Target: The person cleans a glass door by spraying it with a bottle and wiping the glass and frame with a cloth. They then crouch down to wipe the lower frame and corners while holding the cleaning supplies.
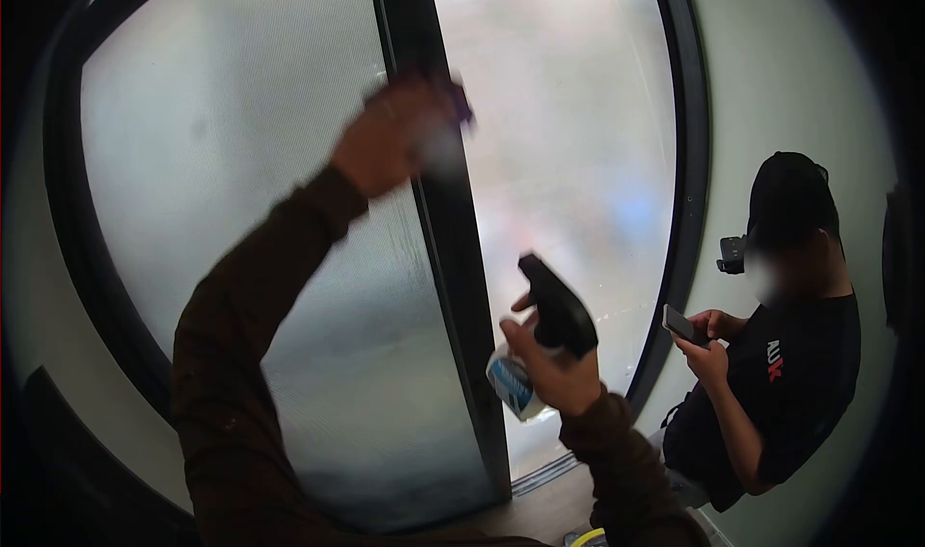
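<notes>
Slanting lengthwise, spray bottle (512,385), nozzle (526,264) up-left

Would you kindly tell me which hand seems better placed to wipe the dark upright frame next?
Likely the left hand: it holds a blurred purple cloth at the dark upright frame, while the right hand holds a spray bottle lower down.

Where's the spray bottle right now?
In the head view, the spray bottle is right of centre, held in the person's right hand, just right of the dark upright frame bar.
</notes>
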Action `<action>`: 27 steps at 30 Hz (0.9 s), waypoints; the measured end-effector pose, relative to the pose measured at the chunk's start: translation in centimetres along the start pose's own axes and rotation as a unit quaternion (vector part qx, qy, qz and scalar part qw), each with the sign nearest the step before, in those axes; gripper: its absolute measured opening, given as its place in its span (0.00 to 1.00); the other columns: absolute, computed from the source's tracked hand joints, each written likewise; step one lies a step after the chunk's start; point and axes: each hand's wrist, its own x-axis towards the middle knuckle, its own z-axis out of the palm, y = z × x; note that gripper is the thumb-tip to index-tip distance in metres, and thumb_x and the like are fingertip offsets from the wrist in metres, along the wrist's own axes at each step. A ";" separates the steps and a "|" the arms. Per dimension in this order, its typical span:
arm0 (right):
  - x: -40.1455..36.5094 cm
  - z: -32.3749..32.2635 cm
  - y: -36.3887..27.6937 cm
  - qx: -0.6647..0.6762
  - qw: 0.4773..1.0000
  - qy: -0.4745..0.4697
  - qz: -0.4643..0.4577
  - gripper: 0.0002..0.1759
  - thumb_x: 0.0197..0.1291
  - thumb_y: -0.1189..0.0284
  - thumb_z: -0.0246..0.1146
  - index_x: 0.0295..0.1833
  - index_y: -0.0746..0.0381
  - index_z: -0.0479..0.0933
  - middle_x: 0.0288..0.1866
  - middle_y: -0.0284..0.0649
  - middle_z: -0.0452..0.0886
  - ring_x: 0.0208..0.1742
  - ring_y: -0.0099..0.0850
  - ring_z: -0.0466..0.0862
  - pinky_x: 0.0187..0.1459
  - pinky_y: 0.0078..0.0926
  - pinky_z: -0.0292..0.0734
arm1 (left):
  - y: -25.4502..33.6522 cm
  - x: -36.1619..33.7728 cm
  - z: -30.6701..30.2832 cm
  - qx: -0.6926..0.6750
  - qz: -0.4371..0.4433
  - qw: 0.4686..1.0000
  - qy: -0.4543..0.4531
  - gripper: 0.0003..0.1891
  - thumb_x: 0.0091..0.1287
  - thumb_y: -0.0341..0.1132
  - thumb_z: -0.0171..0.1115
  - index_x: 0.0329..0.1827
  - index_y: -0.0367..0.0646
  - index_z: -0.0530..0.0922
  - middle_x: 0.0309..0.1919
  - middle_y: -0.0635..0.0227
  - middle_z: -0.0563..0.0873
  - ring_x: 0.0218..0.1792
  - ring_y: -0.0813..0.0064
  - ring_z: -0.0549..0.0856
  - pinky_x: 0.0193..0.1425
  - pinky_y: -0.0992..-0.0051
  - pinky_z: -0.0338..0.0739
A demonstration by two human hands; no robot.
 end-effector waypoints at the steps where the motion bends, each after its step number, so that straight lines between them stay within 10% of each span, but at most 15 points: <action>1: 1.6 0.5 -1.1 0.021 1.000 -0.008 -0.008 0.12 0.64 0.71 0.72 0.47 0.64 0.79 0.23 0.23 0.74 0.27 0.11 0.71 0.30 0.14 0.66 | -3.3 2.0 -1.0 0.071 -0.042 0.995 0.051 0.29 0.68 0.36 0.63 0.73 0.46 0.70 0.76 0.55 0.68 0.77 0.54 0.65 0.80 0.55 0.59; 7: 9.8 1.5 -5.5 0.075 0.993 -0.018 -0.093 0.30 0.65 0.72 0.70 0.71 0.63 0.70 0.44 0.36 0.79 0.31 0.20 0.80 0.31 0.21 0.76 | -11.9 8.9 -2.3 0.319 -0.175 0.929 0.065 0.30 0.78 0.46 0.49 0.77 0.37 0.63 0.79 0.50 0.62 0.79 0.51 0.60 0.82 0.53 0.54; 12: 14.1 0.5 -9.4 -0.014 0.996 -0.050 -0.068 0.14 0.65 0.67 0.71 0.46 0.67 0.80 0.28 0.36 0.81 0.25 0.22 0.80 0.30 0.23 0.76 | -2.9 2.5 -1.7 0.148 -0.024 0.989 -0.009 0.34 0.72 0.39 0.60 0.78 0.37 0.62 0.80 0.54 0.61 0.80 0.53 0.59 0.83 0.55 0.54; 16: 15.8 1.1 -11.6 -0.107 0.985 -0.074 -0.112 0.19 0.64 0.60 0.71 0.34 0.65 0.79 0.22 0.35 0.80 0.24 0.24 0.80 0.30 0.25 0.77 | -7.2 2.6 -4.8 0.126 0.136 0.983 -0.014 0.27 0.67 0.33 0.62 0.71 0.42 0.73 0.71 0.57 0.76 0.72 0.58 0.73 0.78 0.57 0.65; 18: 15.7 2.3 -12.7 -0.118 0.987 -0.092 -0.057 0.19 0.65 0.57 0.70 0.35 0.64 0.80 0.22 0.35 0.80 0.24 0.24 0.80 0.31 0.28 0.78 | -11.6 4.8 -7.1 0.120 -0.029 0.988 0.093 0.22 0.70 0.34 0.60 0.67 0.45 0.77 0.70 0.56 0.76 0.71 0.56 0.74 0.77 0.56 0.66; 19: 15.7 2.6 -13.4 -0.122 0.988 -0.095 -0.023 0.19 0.65 0.57 0.69 0.36 0.64 0.80 0.21 0.34 0.79 0.24 0.23 0.80 0.31 0.28 0.78 | -14.8 5.1 -7.7 0.433 0.000 0.900 0.049 0.20 0.73 0.38 0.57 0.66 0.44 0.78 0.72 0.52 0.74 0.73 0.51 0.71 0.78 0.53 0.63; 20: 15.5 2.8 -13.2 -0.124 0.985 -0.113 -0.039 0.18 0.65 0.58 0.69 0.37 0.64 0.80 0.22 0.34 0.79 0.24 0.23 0.80 0.31 0.28 0.78 | -15.5 5.4 -9.1 0.469 -0.031 0.881 -0.046 0.23 0.77 0.36 0.52 0.71 0.36 0.71 0.75 0.47 0.68 0.76 0.49 0.66 0.80 0.54 0.59; 24: 13.2 3.1 -11.9 -0.080 0.983 -0.147 -0.079 0.16 0.66 0.63 0.70 0.45 0.65 0.79 0.28 0.33 0.79 0.26 0.22 0.80 0.30 0.25 0.77 | -9.2 0.6 -6.7 0.268 0.003 0.960 0.076 0.19 0.71 0.34 0.59 0.62 0.34 0.78 0.69 0.51 0.74 0.73 0.52 0.70 0.77 0.56 0.63; 27: 11.8 2.6 -11.4 -0.037 0.984 -0.170 -0.036 0.17 0.66 0.67 0.71 0.51 0.66 0.76 0.36 0.33 0.79 0.28 0.21 0.80 0.30 0.21 0.77 | 1.9 -6.0 -4.6 0.009 -0.060 0.995 -0.079 0.22 0.67 0.30 0.60 0.65 0.40 0.76 0.70 0.56 0.74 0.73 0.55 0.70 0.78 0.56 0.64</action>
